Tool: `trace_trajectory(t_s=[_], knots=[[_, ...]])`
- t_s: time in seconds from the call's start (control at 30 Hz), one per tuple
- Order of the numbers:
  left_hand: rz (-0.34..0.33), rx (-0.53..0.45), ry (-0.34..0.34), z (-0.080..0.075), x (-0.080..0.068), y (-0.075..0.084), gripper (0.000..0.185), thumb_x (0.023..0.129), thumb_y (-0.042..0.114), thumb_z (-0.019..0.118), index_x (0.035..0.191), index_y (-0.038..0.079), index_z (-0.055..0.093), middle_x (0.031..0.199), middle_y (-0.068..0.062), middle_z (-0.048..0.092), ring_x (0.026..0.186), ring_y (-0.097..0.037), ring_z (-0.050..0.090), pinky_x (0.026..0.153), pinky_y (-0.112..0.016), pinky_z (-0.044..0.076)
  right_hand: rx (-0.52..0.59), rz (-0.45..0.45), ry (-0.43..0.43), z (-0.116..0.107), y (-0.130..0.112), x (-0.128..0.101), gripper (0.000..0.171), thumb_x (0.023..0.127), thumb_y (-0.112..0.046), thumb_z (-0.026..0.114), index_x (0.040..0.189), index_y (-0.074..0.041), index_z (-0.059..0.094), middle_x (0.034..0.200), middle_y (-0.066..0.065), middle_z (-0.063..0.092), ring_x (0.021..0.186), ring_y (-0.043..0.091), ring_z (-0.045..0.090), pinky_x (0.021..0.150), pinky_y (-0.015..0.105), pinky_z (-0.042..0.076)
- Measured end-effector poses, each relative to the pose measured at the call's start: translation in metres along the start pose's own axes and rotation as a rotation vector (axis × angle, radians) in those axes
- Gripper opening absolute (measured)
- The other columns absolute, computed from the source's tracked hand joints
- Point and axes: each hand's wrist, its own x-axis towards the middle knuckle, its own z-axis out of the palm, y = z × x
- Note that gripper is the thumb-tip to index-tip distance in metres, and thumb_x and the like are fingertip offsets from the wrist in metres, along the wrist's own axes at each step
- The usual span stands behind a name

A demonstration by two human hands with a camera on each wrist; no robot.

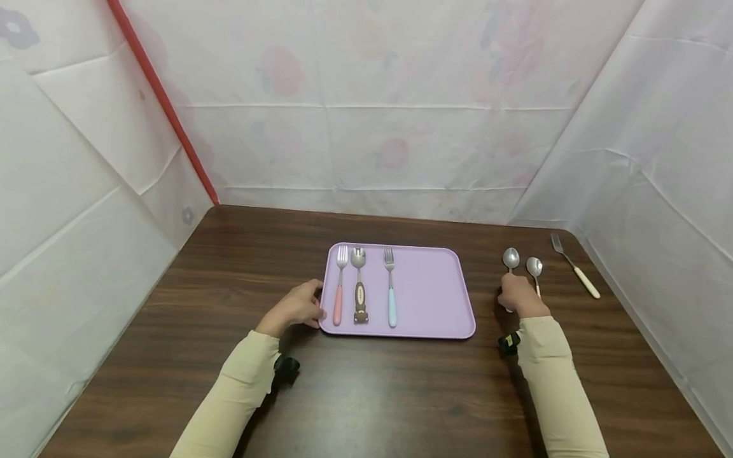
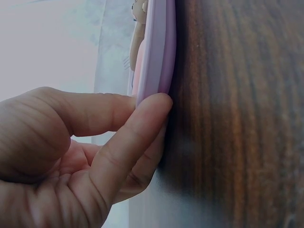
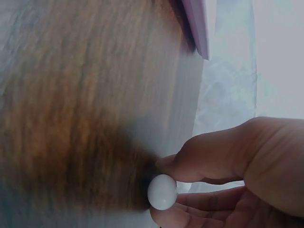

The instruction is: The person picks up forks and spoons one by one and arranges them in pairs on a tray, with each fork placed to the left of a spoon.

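A lilac tray (image 1: pixel 429 289) lies on the table, and my left hand (image 1: pixel 300 304) pinches its left edge between thumb and fingers. In the left wrist view the thumb is on the inner side of the rim (image 2: pixel 154 57), with fingers underneath. On the tray, side by side, are a pink-handled fork (image 1: pixel 338 299), a spoon with a brown bear handle (image 1: pixel 360 299) and a fork with a light blue handle (image 1: pixel 392 305). To the right of the tray, my right hand (image 1: pixel 520 294) grips a spoon (image 1: pixel 511 258) by its handle, whose rounded white end (image 3: pixel 162 192) shows between thumb and fingers.
Just right of the gripped spoon lies another spoon (image 1: pixel 535 267), its handle partly behind my right hand. A cream-handled fork (image 1: pixel 578 268) is farther right, near the table's edge. White patterned sheets (image 1: pixel 366 146) enclose the brown wooden table (image 1: pixel 366 394) at the back and sides.
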Motion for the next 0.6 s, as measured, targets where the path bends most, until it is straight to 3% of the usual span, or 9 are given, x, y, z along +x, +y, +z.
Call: trace_trajectory(t_s=[0.37,0.6], knots=[[0.012,0.021,0.016,-0.0001,-0.0029,0.0022,0.065,0.071,-0.018,0.059,0.131,-0.010,0.036,0.078,-0.019,0.053,0.059,-0.023,0.059,0.053,-0.031,0.058,0.004,-0.038,0.041,-0.0003,0.0031,-0.0030,0.004,0.071,0.004,0.053,0.069,0.006,0.056,0.068,0.015,0.053,0.062,0.029,0.049,0.052,0.037,0.046],[0.021,0.031,0.010,0.0000,-0.0029,0.0005,0.064,0.071,-0.018,0.059,0.131,-0.011,0.036,0.077,-0.019,0.053,0.059,-0.022,0.059,0.053,-0.031,0.058,0.022,-0.072,0.062,-0.0014,0.0052,-0.0056,0.011,0.069,0.003,0.054,0.058,-0.001,0.053,0.062,0.010,0.052,0.058,0.025,0.048,0.051,0.035,0.045]])
